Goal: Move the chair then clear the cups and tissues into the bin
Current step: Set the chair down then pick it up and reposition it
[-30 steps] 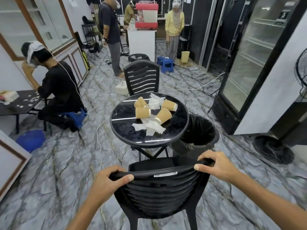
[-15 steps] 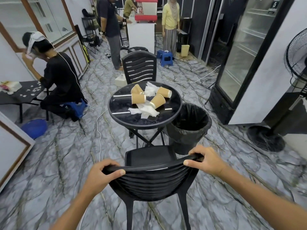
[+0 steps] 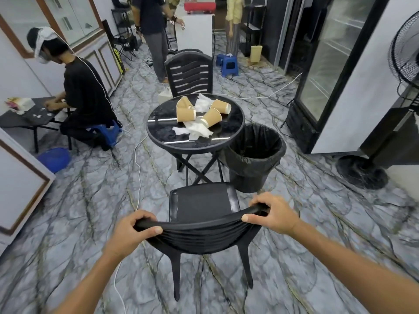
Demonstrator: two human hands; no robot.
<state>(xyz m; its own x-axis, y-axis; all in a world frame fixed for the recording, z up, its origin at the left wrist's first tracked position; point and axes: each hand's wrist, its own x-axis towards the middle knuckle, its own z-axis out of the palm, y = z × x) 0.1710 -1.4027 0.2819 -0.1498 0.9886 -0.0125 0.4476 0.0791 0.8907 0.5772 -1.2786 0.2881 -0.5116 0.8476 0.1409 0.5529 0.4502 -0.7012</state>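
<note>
Both hands grip chair — apparently topmost rail.

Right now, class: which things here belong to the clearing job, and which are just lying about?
Job: near chair, gripped by left hand and right hand; paper cups; tissues; bin.

Lying about: far chair; blue stool; fan; blue basin.

Black chair, glossy black desk, tan cups with white rims, white tissues, black-lined bin; the floor was grey, dark-veined marble.
</note>
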